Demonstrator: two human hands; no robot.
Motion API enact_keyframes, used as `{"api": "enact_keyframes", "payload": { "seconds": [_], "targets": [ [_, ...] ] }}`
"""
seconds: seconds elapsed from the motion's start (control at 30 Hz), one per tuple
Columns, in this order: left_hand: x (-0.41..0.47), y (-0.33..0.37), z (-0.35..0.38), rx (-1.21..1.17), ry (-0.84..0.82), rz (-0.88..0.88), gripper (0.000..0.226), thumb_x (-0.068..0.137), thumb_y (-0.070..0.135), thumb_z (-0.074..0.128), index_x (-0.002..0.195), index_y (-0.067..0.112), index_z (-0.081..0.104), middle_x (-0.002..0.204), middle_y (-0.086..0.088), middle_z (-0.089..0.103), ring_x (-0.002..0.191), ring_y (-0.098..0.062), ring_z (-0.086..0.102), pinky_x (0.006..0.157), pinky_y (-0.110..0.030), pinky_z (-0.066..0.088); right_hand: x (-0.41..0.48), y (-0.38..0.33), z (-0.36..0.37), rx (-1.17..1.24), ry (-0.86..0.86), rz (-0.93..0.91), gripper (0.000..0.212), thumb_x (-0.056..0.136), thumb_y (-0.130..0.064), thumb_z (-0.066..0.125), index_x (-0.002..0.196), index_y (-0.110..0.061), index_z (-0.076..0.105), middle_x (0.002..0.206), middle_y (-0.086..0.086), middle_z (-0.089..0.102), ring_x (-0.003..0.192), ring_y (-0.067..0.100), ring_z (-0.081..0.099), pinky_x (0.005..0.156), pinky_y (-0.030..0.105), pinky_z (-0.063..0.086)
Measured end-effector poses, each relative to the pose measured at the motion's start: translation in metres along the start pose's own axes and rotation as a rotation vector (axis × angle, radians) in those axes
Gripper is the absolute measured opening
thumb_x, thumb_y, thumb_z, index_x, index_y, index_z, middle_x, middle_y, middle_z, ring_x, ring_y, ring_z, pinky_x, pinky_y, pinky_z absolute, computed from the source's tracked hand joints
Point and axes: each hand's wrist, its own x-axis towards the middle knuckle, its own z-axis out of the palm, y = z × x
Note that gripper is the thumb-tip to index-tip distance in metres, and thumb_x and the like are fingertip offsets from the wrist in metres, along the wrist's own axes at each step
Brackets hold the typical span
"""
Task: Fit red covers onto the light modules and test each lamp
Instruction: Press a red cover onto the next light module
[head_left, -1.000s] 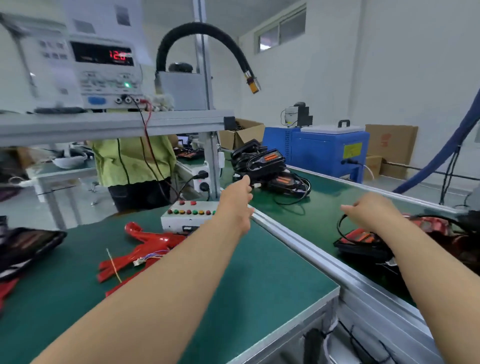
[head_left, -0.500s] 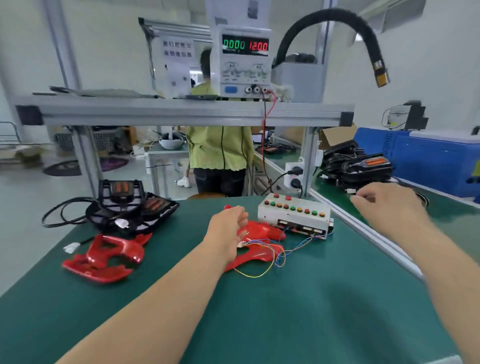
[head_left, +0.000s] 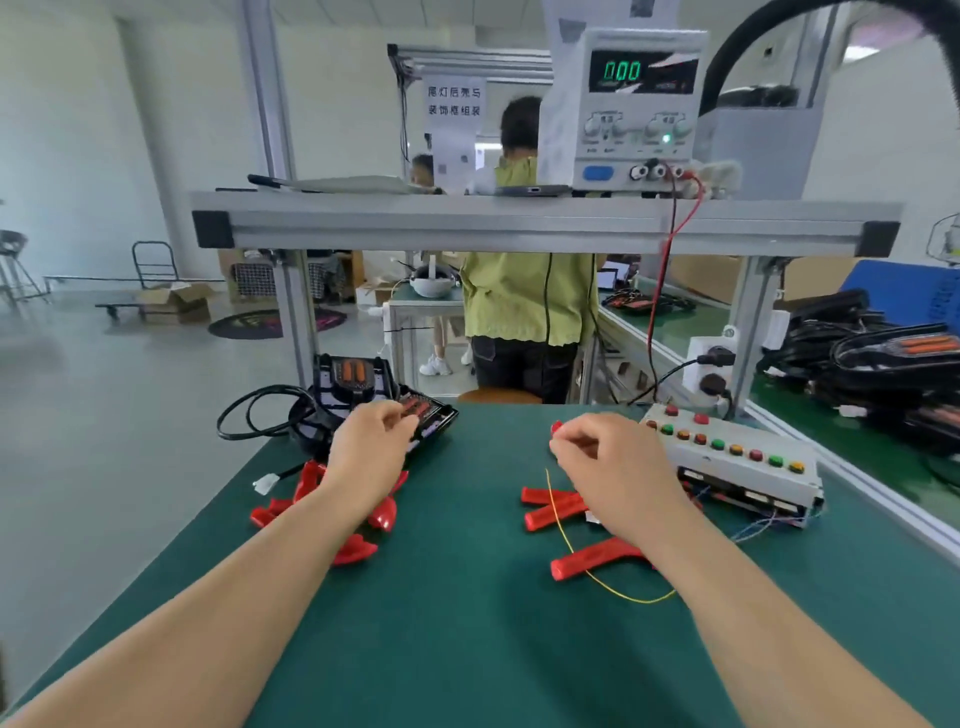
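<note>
Green-matted bench top (head_left: 467, 649), aluminium-profile shelf (head_left: 519, 228) above it carrying white bench power supply (head_left: 623, 104) (green display 0.00). Black light module with orange lenses (head_left: 353, 379) at far-left corner, black cable coiled beside. Red plastic cover (head_left: 358, 551) under left wrist; more red cover pieces (head_left: 597, 556) and thin yellow wire (head_left: 613, 590) under right. White box with coloured push-buttons (head_left: 737, 467) far right. Left hand (head_left: 371, 447) curled at module edge, right hand (head_left: 608, 467) curled by a red tip; grip on either: cannot tell. Behind: person in green shirt (head_left: 519, 306), grey floor.
</note>
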Motion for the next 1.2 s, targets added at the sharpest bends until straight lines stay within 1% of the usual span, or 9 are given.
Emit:
{"api": "enact_keyframes", "payload": {
  "seconds": [0.03,0.1,0.33,0.5,0.87,1.0,1.07,1.13,1.2],
  "targets": [
    [0.009,-0.007,-0.005,0.117,0.022,0.026,0.007,0.096,0.028,0.058,0.096,0.026,0.065,0.091,0.003,0.065,0.087,-0.009,0.064,0.071,-0.030,0.046,-0.001,-0.001,0.008,0.042,-0.011,0.005,0.013,0.091,-0.023,0.063,0.080,-0.028,0.068,0.081,-0.015,0.067,0.079,-0.002,0.060,0.069,0.008,0.039],
    [0.027,-0.018,-0.011,0.360,0.051,0.031,0.031,0.096,0.028,0.059,0.124,0.015,0.064,0.120,-0.006,0.064,0.116,-0.027,0.056,0.092,-0.041,0.048,-0.005,-0.001,0.022,0.143,-0.015,0.017,0.015,0.091,-0.018,0.064,0.081,-0.029,0.067,0.079,-0.016,0.067,0.080,-0.007,0.059,0.066,0.002,0.038],
    [0.066,-0.047,-0.005,0.910,-0.052,0.089,0.043,0.098,0.042,0.054,0.133,0.018,0.051,0.131,-0.005,0.056,0.127,-0.026,0.045,0.103,-0.042,0.038,-0.017,0.013,0.053,0.330,-0.042,0.109,0.013,0.093,-0.017,0.063,0.096,-0.024,0.073,0.090,-0.015,0.067,0.083,-0.002,0.062,0.065,0.007,0.043],
    [0.081,-0.047,-0.001,0.986,-0.038,0.149,0.043,0.096,0.040,0.058,0.134,0.021,0.049,0.126,-0.005,0.060,0.123,-0.028,0.048,0.101,-0.042,0.038,-0.020,0.021,0.058,0.376,-0.088,0.145,0.013,0.095,-0.018,0.062,0.096,-0.026,0.072,0.084,-0.009,0.064,0.057,0.001,0.056,0.054,0.016,0.042],
    [0.068,-0.018,-0.004,1.053,-0.041,0.360,0.024,0.102,0.031,0.050,0.123,0.026,0.060,0.122,0.001,0.051,0.121,-0.022,0.037,0.095,-0.040,0.037,-0.024,0.022,0.056,0.400,-0.129,0.111,0.018,0.095,-0.019,0.062,0.089,-0.034,0.069,0.084,-0.012,0.064,0.065,-0.001,0.058,0.056,0.018,0.042],
    [0.026,0.005,0.002,1.017,0.071,0.532,0.022,0.102,0.034,0.047,0.116,0.025,0.062,0.108,0.001,0.054,0.112,-0.024,0.041,0.096,-0.041,0.029,-0.025,0.019,0.054,0.479,-0.161,0.159,0.011,0.094,-0.022,0.064,0.092,-0.032,0.070,0.079,-0.012,0.067,0.065,-0.005,0.061,0.047,0.007,0.037],
    [0.002,0.018,0.006,0.949,0.151,0.659,0.011,0.095,0.026,0.061,0.100,0.019,0.068,0.094,-0.003,0.058,0.101,-0.029,0.049,0.093,-0.046,0.031,-0.026,0.017,0.054,0.566,-0.195,0.225,0.005,0.093,-0.028,0.065,0.092,-0.030,0.070,0.084,-0.011,0.072,0.076,0.001,0.068,0.044,0.007,0.038],
    [-0.016,0.025,0.009,0.881,0.191,0.751,0.009,0.082,0.016,0.077,0.082,0.012,0.068,0.078,-0.007,0.057,0.085,-0.034,0.054,0.084,-0.048,0.040,-0.027,0.015,0.055,0.714,-0.232,0.311,0.009,0.093,-0.034,0.066,0.096,-0.026,0.070,0.091,-0.006,0.075,0.081,0.005,0.072,0.050,0.007,0.043],
    [-0.030,0.030,0.013,0.859,0.165,0.770,0.016,0.074,0.011,0.082,0.074,0.011,0.066,0.072,-0.007,0.054,0.078,-0.033,0.054,0.076,-0.046,0.044,-0.028,0.014,0.057,0.916,-0.255,0.386,0.019,0.091,-0.038,0.068,0.099,-0.021,0.071,0.100,0.000,0.075,0.090,0.007,0.073,0.068,0.016,0.055]
  ]
}}
